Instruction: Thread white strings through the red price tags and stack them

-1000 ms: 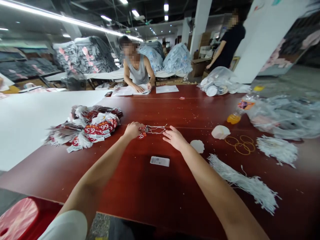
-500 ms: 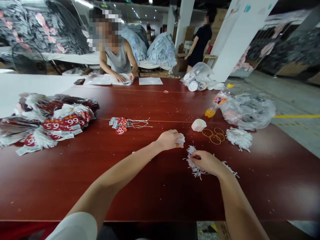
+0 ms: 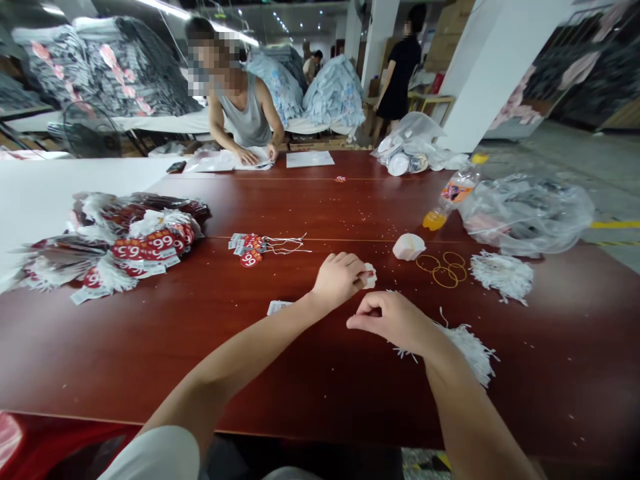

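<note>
My left hand (image 3: pixel 339 279) is closed on a small pale paper tag (image 3: pixel 371 275) and rests on the dark red table (image 3: pixel 300 373). My right hand (image 3: pixel 395 320) is just to its right, thumb and forefinger pinched, seemingly on a thin white string from the bundle of white strings (image 3: pixel 467 348) that lies under my wrist. The two hands are a few centimetres apart. A small stack of red "99" tags with strings (image 3: pixel 250 245) lies beyond my left hand. A white card (image 3: pixel 279 307) lies beside my left forearm.
A big heap of finished red tags (image 3: pixel 125 247) is at the left. At the right lie a stack of pale tags (image 3: pixel 409 247), yellow rubber bands (image 3: pixel 444 268), another string bundle (image 3: pixel 501 275), a bottle (image 3: pixel 445 203) and a plastic bag (image 3: pixel 527 213). A person (image 3: pixel 243 113) works across the table.
My left hand left the red tag stack and took up a pale tag. My right hand went to the string bundle, then drew back leftward with its fingers pinched.
</note>
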Demonstrator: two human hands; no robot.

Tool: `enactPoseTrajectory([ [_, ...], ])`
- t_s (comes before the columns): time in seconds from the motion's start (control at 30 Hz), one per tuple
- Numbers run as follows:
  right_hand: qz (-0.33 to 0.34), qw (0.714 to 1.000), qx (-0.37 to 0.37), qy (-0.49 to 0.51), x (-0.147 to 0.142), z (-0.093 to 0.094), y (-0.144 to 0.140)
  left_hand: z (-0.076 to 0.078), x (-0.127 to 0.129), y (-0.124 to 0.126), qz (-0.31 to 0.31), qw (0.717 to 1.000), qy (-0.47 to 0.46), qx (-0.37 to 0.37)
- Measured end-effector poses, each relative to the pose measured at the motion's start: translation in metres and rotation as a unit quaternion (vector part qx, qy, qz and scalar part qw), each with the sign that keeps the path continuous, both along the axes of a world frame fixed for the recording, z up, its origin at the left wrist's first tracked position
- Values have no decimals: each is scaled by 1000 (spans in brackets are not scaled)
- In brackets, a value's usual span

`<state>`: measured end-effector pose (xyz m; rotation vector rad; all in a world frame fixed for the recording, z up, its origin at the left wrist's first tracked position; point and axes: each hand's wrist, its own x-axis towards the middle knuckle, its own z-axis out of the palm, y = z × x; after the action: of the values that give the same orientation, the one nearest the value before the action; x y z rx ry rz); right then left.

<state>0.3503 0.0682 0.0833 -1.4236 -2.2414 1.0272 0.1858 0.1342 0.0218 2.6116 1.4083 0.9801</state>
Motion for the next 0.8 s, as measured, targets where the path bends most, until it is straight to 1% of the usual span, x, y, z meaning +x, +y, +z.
enactPoseTrajectory([
  [0.07, 6, 998, -31, 54, -6, -11, 4, 3, -29, -26, 19, 997, -58, -39],
  [0.13, 8, 995, -30, 91, -11, -25, 6, 2, -57, -53, 41, 992, -95, -77],
  [0.2, 13, 995, 0, 102, -17, -36, 5, -4, -75, -75, 48, 989, -115, -84],
  [0.27, 14, 996, 43, 80, -24, -43, 1, -10, -84, -86, 39, 989, -126, -69],
  [0.37, 6, 996, 88, 33, -33, -47, -3, -17, -86, -88, 8, 993, -115, -21],
  [0.43, -2, 995, 92, 36, -36, -48, -4, -19, -86, -85, -20, 996, -90, 13],
  [0.53, -18, 995, 73, 71, -37, -49, -3, -20, -86, -82, -46, 996, -65, 41],
  [0.7, -35, 994, 38, 97, -36, -53, -2, -20, -90, -83, -43, 995, -70, 47],
  [0.8, -76, 992, 18, 94, -34, -56, 0, -19, -93, -83, -58, 994, -78, 49],
])
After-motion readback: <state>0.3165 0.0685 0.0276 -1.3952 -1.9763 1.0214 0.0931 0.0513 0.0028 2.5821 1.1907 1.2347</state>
